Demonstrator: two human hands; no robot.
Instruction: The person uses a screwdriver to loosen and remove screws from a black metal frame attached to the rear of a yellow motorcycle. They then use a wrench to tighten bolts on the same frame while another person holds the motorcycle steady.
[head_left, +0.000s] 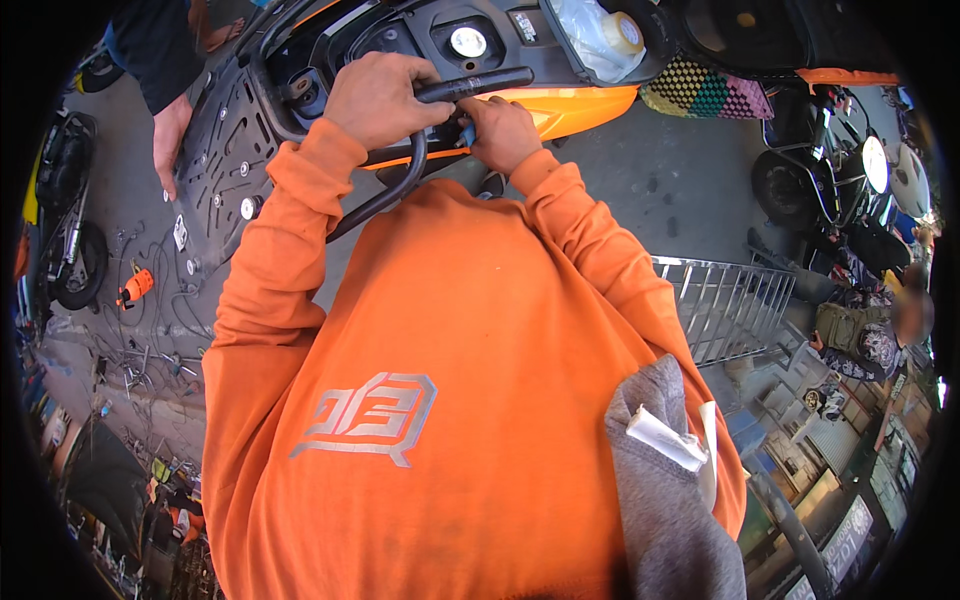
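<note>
A black bent grab rail (403,187) stands at the side of a scooter or motorcycle with an orange side panel (590,108). My left hand (380,97) is closed at the rail's upper bend, its fingertips against the tube. Just right of it, my right hand (505,132) is closed below the rail's straight end, beside the orange panel. A small blue piece (467,134) shows between its fingers; its kind is hidden. Above both hands lies the black open body of the vehicle, with a round silver cap (468,42).
At the upper left, another person's hand (172,140) hangs beside a slotted black rack plate (235,155). A clear plastic bag (600,45) lies on the vehicle. Tools and cables litter the floor at left. A metal grid frame (730,305) and parked motorcycle (800,185) stand at right.
</note>
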